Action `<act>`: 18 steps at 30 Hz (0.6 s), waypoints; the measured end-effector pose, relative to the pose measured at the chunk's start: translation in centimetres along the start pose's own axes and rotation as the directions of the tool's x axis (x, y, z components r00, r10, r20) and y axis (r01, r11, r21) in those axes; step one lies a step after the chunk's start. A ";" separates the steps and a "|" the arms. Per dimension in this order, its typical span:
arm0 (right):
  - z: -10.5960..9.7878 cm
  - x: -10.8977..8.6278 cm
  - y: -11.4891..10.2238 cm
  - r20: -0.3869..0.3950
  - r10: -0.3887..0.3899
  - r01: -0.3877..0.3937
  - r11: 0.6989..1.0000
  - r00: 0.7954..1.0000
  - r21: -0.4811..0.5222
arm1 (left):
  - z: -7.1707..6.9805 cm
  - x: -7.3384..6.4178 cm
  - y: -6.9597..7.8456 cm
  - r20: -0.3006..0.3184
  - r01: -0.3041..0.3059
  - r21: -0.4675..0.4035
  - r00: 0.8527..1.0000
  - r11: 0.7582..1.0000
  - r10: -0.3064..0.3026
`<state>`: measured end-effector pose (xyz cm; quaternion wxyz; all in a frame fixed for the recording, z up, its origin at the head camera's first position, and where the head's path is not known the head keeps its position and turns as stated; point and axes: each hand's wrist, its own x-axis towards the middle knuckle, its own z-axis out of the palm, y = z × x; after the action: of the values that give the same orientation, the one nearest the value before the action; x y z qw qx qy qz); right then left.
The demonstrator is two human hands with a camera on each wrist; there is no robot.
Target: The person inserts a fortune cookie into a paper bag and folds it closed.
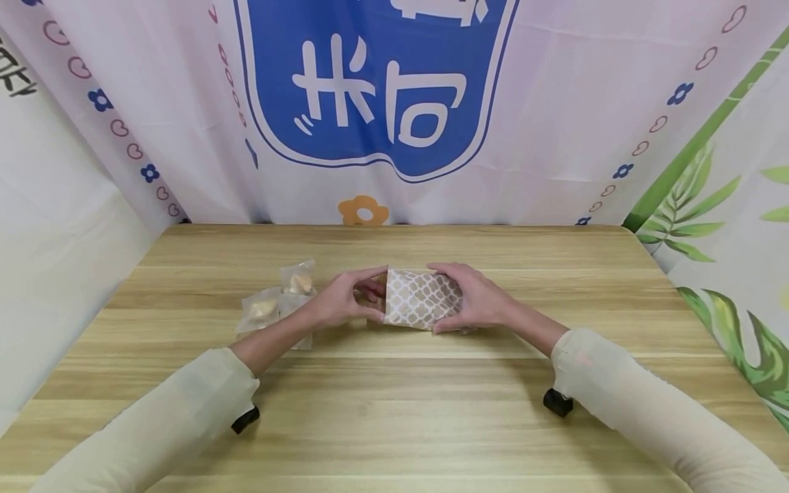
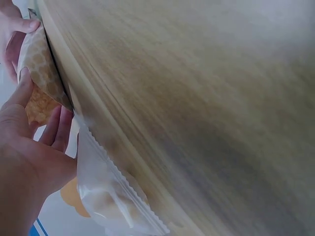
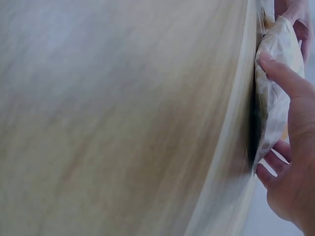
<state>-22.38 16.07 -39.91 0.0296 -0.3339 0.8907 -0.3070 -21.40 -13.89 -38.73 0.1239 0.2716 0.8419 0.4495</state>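
A paper bag with a white lattice pattern on tan lies on its side over the table, its mouth facing left. My left hand pinches the rim of that mouth, thumb on the near edge and fingers at the far edge. Round the other end curls my right hand, thumb on the near side. In the left wrist view, something golden-brown shows at the mouth; I cannot tell what it is. The right wrist view shows the bag's pale, creased side between thumb and fingers.
Beside my left forearm lie several clear packets with yellowish pieces inside, one packet at the left and another farther back. The wooden table ends at a printed curtain.
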 end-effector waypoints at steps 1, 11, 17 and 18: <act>0.1 0.0 0.1 -0.005 -0.002 0.002 1.000 1.000 0.000 | 0.0 0.0 0.0 -0.003 -0.002 0.004 1.000 1.000 0.002; 0.4 -0.1 0.1 0.001 0.001 -0.001 1.000 1.000 0.024 | 0.0 0.2 0.0 0.049 -0.060 0.042 0.997 0.997 0.058; 0.4 -0.2 -0.1 0.002 0.006 -0.007 1.000 1.000 0.031 | 0.0 0.2 -0.1 0.065 -0.058 0.048 0.996 0.997 0.055; 0.4 -0.2 -0.1 0.004 0.010 -0.010 0.999 1.000 0.032 | 0.0 0.2 -0.1 0.064 -0.062 0.043 0.996 0.997 0.059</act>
<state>-22.05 15.95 -40.17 0.0385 -0.3297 0.8872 -0.3206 -21.58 -13.84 -38.79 0.1303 0.3136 0.8389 0.4253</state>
